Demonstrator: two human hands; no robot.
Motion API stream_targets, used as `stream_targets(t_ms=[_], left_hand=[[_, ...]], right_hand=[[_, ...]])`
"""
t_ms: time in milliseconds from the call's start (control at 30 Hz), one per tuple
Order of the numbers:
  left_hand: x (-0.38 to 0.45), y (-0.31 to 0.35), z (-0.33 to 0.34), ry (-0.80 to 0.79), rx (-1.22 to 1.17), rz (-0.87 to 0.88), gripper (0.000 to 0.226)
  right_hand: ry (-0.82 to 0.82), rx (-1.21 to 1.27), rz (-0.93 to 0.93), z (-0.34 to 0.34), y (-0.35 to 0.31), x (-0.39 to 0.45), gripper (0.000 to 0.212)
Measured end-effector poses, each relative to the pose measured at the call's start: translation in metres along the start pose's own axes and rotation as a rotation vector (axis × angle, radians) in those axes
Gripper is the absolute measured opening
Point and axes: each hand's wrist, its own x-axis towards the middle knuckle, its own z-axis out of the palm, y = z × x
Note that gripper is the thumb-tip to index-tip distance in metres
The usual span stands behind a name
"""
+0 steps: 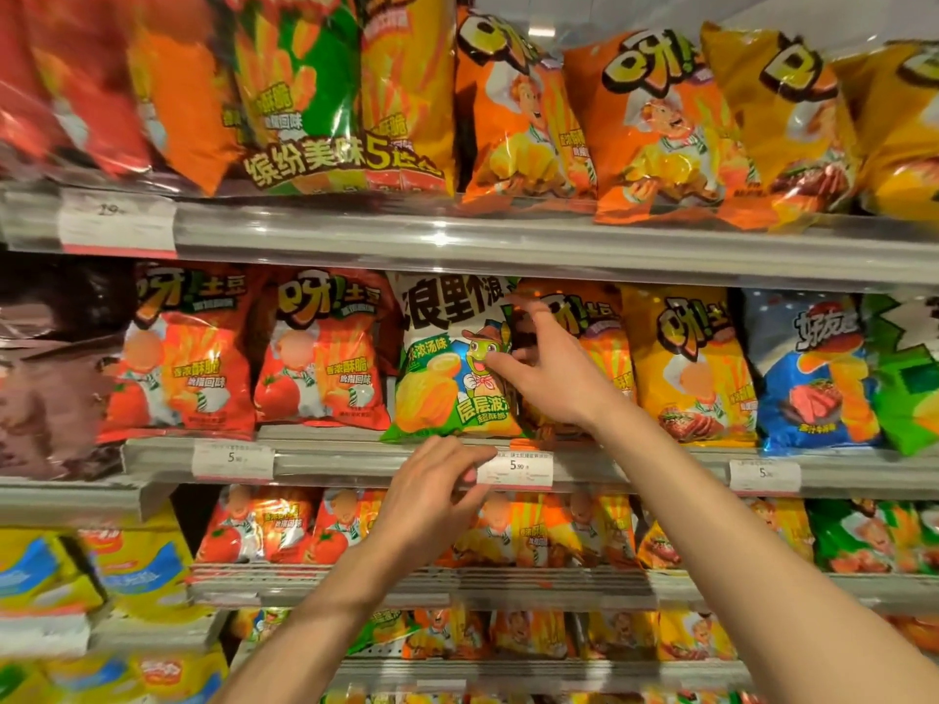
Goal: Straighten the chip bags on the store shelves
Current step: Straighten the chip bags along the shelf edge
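Observation:
A white-and-green chip bag (447, 358) with a cartoon figure stands upright on the middle shelf (355, 462), between red bags and an orange bag (599, 337). My right hand (543, 365) grips its right edge, thumb on the front and fingers behind, partly hiding the orange bag. My left hand (432, 492) hovers below the bag at the shelf's front rail, fingers loosely curled and apart, holding nothing, next to a price tag (515, 467).
Red tomato-flavour bags (320, 353) stand left of the held bag; a yellow bag (691, 363) and a blue bag (808, 373) stand to the right. Orange and yellow bags (655, 129) lean on the upper shelf. Lower shelves hold several smaller bags (284, 525).

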Motion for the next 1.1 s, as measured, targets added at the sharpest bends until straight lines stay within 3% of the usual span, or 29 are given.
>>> stream_targets(t_ms=[133, 400, 833, 967, 1100], left_hand=[[-0.001, -0.001, -0.001, -0.006, -0.03, 0.005, 0.041], [0.001, -0.003, -0.001, -0.024, -0.067, -0.016, 0.043], [0.001, 0.0, 0.002, 0.029, -0.063, -0.034, 0.036], [-0.002, 0.002, 0.005, 0.069, -0.017, -0.039, 0.035], [-0.001, 0.008, 0.01, 0.057, 0.072, -0.025, 0.034]], right_hand=[[-0.139, 0.056, -0.004, 0.016, -0.006, 0.017, 0.089], [-0.024, 0.281, -0.007, 0.038, 0.002, 0.023, 0.088], [-0.034, 0.188, 0.002, 0.041, 0.003, 0.024, 0.092], [0.049, 0.19, -0.011, 0.026, 0.006, 0.013, 0.082], [0.247, 0.053, -0.067, -0.007, 0.018, -0.005, 0.054]])
